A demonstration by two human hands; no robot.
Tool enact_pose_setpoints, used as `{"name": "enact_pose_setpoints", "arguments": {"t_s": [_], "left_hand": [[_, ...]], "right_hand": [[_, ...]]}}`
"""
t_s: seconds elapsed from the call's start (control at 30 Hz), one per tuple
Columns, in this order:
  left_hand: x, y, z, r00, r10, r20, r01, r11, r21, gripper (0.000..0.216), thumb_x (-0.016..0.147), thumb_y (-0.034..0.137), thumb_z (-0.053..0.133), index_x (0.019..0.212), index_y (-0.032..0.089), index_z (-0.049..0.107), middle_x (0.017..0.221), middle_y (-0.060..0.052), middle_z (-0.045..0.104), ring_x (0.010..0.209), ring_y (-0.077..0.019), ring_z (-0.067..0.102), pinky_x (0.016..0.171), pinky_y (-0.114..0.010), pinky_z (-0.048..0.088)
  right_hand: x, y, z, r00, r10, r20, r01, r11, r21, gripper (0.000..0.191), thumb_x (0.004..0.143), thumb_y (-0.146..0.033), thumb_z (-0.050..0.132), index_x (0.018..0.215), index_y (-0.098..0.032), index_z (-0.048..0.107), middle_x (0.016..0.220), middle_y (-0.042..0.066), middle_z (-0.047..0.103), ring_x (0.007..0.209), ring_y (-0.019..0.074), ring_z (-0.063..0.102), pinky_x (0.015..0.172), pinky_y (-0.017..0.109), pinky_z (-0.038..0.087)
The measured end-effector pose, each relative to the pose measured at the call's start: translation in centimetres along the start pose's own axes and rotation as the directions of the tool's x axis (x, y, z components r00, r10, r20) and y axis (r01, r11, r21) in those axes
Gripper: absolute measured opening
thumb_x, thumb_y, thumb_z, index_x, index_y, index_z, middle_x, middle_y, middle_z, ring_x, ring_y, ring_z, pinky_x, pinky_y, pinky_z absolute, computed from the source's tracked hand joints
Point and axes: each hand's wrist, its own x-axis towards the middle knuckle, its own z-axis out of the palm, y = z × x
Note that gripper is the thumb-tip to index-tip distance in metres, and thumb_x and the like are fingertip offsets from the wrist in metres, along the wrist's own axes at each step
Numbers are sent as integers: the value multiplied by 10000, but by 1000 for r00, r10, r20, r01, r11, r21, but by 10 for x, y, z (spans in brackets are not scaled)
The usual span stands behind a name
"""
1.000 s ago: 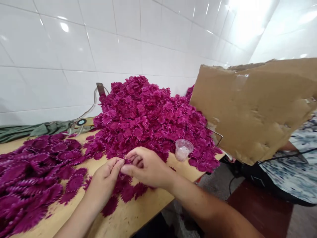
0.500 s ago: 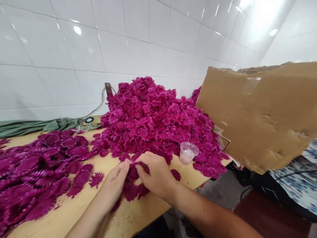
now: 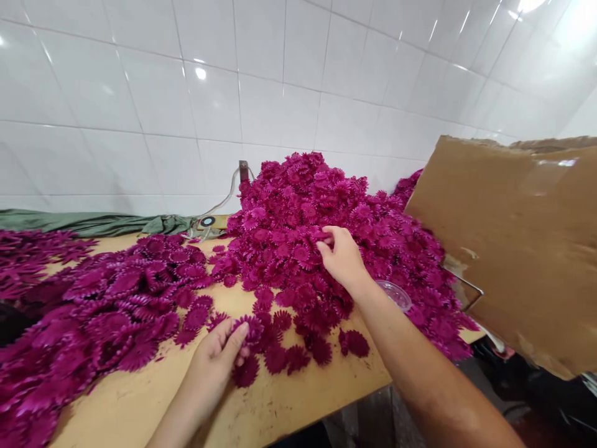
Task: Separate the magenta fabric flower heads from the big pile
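My left hand (image 3: pixel 217 348), low over the near part of the table, pinches a magenta artificial flower (image 3: pixel 250 331) between thumb and fingers. Its notched petals fan out past the fingertips. My right hand (image 3: pixel 344 256) reaches over the tall heap of magenta flowers (image 3: pixel 298 218), thumb and forefinger drawn together on a flower (image 3: pixel 321 236) at the heap's front slope. Little of that one shows against the others. Several loose flowers (image 3: pixel 298 359) lie on the tabletop between the hands.
To the left spreads a pile of larger magenta flower pieces (image 3: pixel 121 311). A clear plastic cup (image 3: pixel 395 295) is partly behind my right forearm. A cardboard sheet (image 3: pixel 508 242) leans at the right. A green cloth (image 3: pixel 93 223) lies along the tiled wall (image 3: pixel 205 106).
My hands, earlier together over one flower, have parted. The right has moved up and away onto the heap; the left stays low with a flower. The view has swung left.
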Motion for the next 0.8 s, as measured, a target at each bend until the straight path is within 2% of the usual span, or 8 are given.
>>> {"name": "enact_pose_setpoints", "arguments": {"t_s": [0.07,0.13,0.2,0.3,0.4,0.53,0.67,0.8], "left_hand": [[5,2,0,999,-8,-31,7,1000,-25,423,527,558,638,515,185,440,401,82,387,384,-71,352,403,-196,304],[9,7,5,999,6,-31,-7,999,-31,444,538,570,627,483,188,408,387,93,347,371,-60,312,397,-192,278],[11,13,11,1000,12,21,-11,999,-36,443,556,579,612,480,188,418,387,89,357,373,-64,316,402,-196,278],[10,15,18,996,17,90,-9,995,-96,408,573,572,610,528,183,494,429,54,463,425,-96,409,456,-220,345],[6,12,17,997,-8,79,21,987,-162,394,568,550,634,627,165,577,535,11,575,518,-134,500,536,-252,402],[-1,9,13,991,-56,124,80,976,-202,425,603,551,611,724,144,623,615,-28,632,594,-167,556,595,-281,434],[-2,10,18,974,48,223,-1,978,-207,298,593,427,677,721,167,609,644,-9,621,665,-161,564,659,-265,446],[-3,13,24,989,77,129,-52,982,-184,286,595,430,661,634,168,552,556,27,539,542,-121,490,543,-231,417]], "right_hand": [[-6,-4,-3,994,-112,-10,111,993,-35,426,643,-158,590,1068,-155,550,1114,135,502,1025,253,488,891,432,374],[-26,-19,-2,978,-199,57,200,980,-19,383,690,-201,584,1071,-160,567,1169,136,480,1120,263,415,951,445,321],[-51,-39,3,938,-266,222,249,963,105,252,755,-268,551,974,-157,612,1010,102,581,1017,211,491,911,377,373],[-79,-61,12,849,-263,458,157,954,256,154,737,-267,595,858,-177,625,815,32,625,773,144,562,738,280,451],[-83,-65,15,823,-242,514,100,952,288,80,705,-167,620,781,-189,632,788,8,634,755,128,567,722,251,445],[-75,-55,11,783,-310,539,145,934,326,212,684,-74,599,855,-194,639,847,14,650,814,132,579,768,247,436],[-80,-51,10,838,-283,467,181,951,252,149,746,-106,531,808,-192,635,812,20,663,766,132,588,726,240,434],[-76,-54,17,881,-234,411,201,972,122,168,792,-153,463,702,-188,600,692,13,643,643,132,573,636,241,418]]}}
